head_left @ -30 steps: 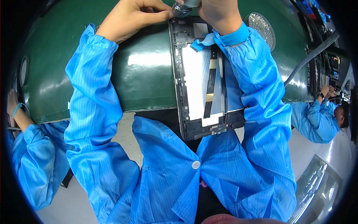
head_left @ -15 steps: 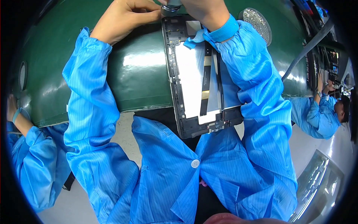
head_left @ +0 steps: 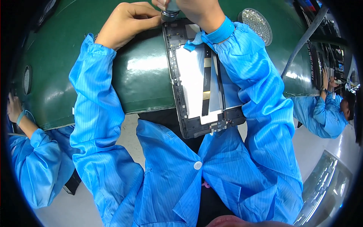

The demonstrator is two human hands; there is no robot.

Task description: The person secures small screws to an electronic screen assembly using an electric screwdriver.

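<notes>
An opened tablet [head_left: 191, 83] lies partly over the near table edge, its black frame, silvery inner sheet and dark ribbon strip exposed. My right hand [head_left: 196, 11], with a blue wrist strap [head_left: 221, 32], is closed around an electric screwdriver [head_left: 171, 14]. Only the tool's grey-green body and shiny dark nose show at the top edge. It stands over the tablet's far left corner. My left hand [head_left: 130, 22] reaches to that same corner, thumb and fingers pinched beside the screwdriver nose. Whatever the pinch holds is hidden.
A round dish of small metal screws [head_left: 257, 27] sits right of my right wrist. Another round dish [head_left: 27, 80] is at the far left of the green table [head_left: 140, 89]. A grey cable [head_left: 302, 41] crosses at right. Co-workers' hands [head_left: 15, 109] show at both sides.
The view has shifted slightly. My right hand and the screwdriver sit a little further left in the picture, still at the tablet's far corner. My left hand keeps its pinch there.
</notes>
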